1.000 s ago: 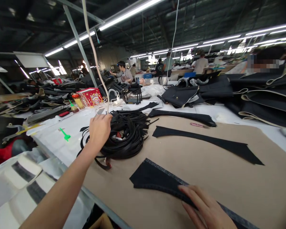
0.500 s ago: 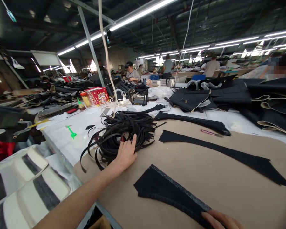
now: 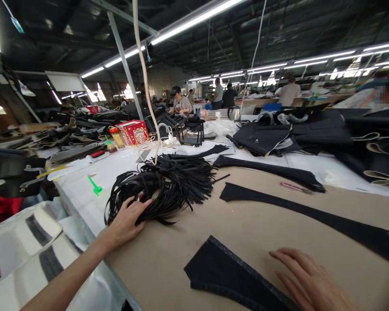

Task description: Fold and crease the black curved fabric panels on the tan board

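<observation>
The left fingers (image 3: 141, 206) lie stretched and slightly parted over the near rim of a tangled coil of thin black leather strips (image 3: 168, 185), their tips touching the strips but not closed around any. The thumb points up toward the coil's middle. The left hand (image 3: 126, 221) is palm down and low, with the forearm reaching in straight from the lower left across the tabletop (image 3: 84, 203) edge.

The right fingers (image 3: 287, 257) are loosely spread and flat, pinching nothing. The right hand (image 3: 311, 280) rests palm down on the tan cardboard sheet (image 3: 246, 220) at the edge of a dark wedge-shaped fabric piece (image 3: 223, 272). Whether it actually presses the fabric cannot be told, though a flat palm there would keep the piece from sliding.

The coil sits at the sheet's left corner, within easy reach. Beyond lies 1 long curved black fabric strip (image 3: 311, 216), spread flat. A green plastic clip (image 3: 94, 186) and a red printed box (image 3: 133, 131) sit farther left.
</observation>
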A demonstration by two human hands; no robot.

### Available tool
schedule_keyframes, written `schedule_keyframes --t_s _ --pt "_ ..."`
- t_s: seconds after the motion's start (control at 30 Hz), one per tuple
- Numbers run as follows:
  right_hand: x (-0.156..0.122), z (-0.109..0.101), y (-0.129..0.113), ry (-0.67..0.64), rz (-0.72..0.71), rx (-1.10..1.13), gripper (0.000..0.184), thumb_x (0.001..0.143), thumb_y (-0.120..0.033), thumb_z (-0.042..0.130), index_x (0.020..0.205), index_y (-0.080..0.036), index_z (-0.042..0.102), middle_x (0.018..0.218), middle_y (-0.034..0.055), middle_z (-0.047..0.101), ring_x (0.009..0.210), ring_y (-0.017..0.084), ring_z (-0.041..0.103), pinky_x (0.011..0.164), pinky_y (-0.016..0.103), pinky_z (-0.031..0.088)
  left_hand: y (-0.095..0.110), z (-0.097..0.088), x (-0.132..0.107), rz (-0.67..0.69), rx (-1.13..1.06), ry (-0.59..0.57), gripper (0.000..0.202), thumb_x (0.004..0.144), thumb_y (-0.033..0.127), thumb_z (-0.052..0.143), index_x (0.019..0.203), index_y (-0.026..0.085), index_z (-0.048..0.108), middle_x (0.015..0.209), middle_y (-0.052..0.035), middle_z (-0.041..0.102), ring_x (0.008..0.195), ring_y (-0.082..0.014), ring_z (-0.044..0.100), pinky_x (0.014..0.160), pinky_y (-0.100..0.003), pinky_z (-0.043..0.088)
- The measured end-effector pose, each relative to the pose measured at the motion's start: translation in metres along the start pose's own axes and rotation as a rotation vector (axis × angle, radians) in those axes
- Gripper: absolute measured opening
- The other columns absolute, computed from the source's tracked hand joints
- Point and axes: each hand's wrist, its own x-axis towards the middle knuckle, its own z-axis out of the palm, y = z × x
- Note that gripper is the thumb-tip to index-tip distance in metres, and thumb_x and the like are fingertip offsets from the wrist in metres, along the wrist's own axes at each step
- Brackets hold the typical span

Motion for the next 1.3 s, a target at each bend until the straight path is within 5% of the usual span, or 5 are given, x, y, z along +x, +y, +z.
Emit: schedule_keyframes --t_s 0.43,0.63,0.77,1.0,1.3 --pt "0.346 0.105 -0.064 -0.361 0.070 0.103 0.046 0.095 -0.036 0.052 0.133 -0.011 0.050 0.130 0.0139 0.053 0.120 0.026 0.049 0.103 0.034 0.037 0.026 0.015 0.000 -0.166 -0.163 0.138 0.077 0.061 0.004 0.049 0.135 0.025 0.040 0.115 -0.0042 0.058 0.112 -0.0237 0.050 0.114 -0.052 0.018" --pt "0.415 0.179 -0.104 -0.491 0.183 -0.027 0.112 0.071 -0.065 0.074 0.148 -0.001 0.023 0.130 0.0278 0.048 0.122 0.042 0.044 0.105 0.057 0.027 0.019 0.019 -0.001 -0.108 -0.163 0.153 0.084 0.055 0.005 0.046 0.137 0.023 0.038 0.115 -0.0051 0.058 0.109 -0.0240 0.051 0.112 -0.052 0.019" --pt "0.427 0.198 -0.099 -0.552 0.235 -0.078 0.085 0.083 -0.047 0.071 0.147 -0.011 0.029 0.122 0.0175 0.056 0.112 0.033 0.054 0.102 0.056 0.033 0.008 0.027 -0.003 -0.007 -0.151 0.172 0.086 0.053 0.009 0.047 0.137 0.021 0.039 0.109 -0.0062 0.059 0.102 -0.0250 0.053 0.108 -0.053 0.022" --pt "0.456 0.161 -0.066 -0.542 0.176 0.050 0.040 0.093 -0.038 0.063 0.124 -0.014 0.053 0.110 0.0084 0.059 0.096 0.022 0.060 0.086 0.042 0.051 0.006 0.027 0.008 -0.005 -0.222 0.124 0.079 0.054 0.008 0.050 0.132 0.024 0.044 0.102 -0.0052 0.058 0.097 -0.0246 0.053 0.104 -0.053 0.025" --pt "0.499 0.055 -0.052 -0.547 0.069 0.438 0.023 0.067 -0.013 0.065 0.090 -0.013 0.064 0.076 0.0008 0.066 0.068 0.020 0.062 0.059 0.025 0.050 -0.015 0.001 0.054 0.004 -0.336 -0.132 0.080 0.047 0.001 0.047 0.119 0.035 0.055 0.096 0.0005 0.059 0.103 -0.0219 0.053 0.107 -0.050 0.024"
